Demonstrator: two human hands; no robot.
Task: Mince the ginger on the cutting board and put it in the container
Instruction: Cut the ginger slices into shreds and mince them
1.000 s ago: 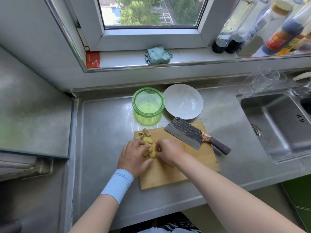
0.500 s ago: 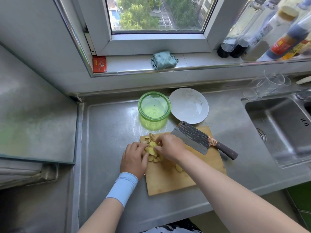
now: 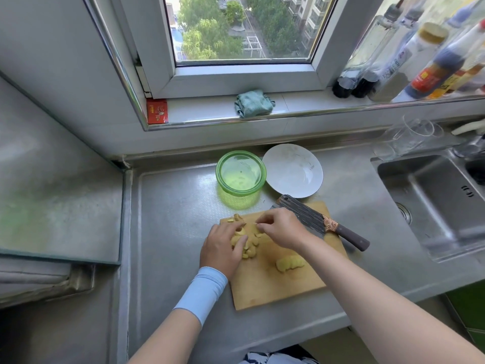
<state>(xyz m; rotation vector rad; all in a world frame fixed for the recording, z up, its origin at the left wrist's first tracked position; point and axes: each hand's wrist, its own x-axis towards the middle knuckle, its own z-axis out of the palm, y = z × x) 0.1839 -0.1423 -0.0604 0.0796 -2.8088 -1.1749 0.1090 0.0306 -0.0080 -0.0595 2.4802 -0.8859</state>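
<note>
Yellow ginger slices point(image 3: 249, 244) lie piled at the far left corner of the wooden cutting board point(image 3: 278, 285). My left hand point(image 3: 221, 248) curls around the pile from the left. My right hand point(image 3: 282, 228) pinches a ginger slice just above the pile. A separate ginger chunk point(image 3: 288, 264) lies in the middle of the board. The cleaver point(image 3: 309, 219) rests flat on the board's far right corner, handle pointing right, with no hand on it. The green glass container point(image 3: 240, 174) stands behind the board.
A white bowl point(image 3: 292, 170) sits right of the container. The steel sink point(image 3: 433, 203) is at the right, with clear cups point(image 3: 409, 139) behind it. Sauce bottles point(image 3: 409, 64) and a folded cloth point(image 3: 253, 102) sit on the windowsill. A raised steel surface point(image 3: 57, 195) lies to the left.
My hands have shifted the ginger slices toward the board's far left corner. One ginger chunk has been left behind in the middle of the board. The cleaver has not moved.
</note>
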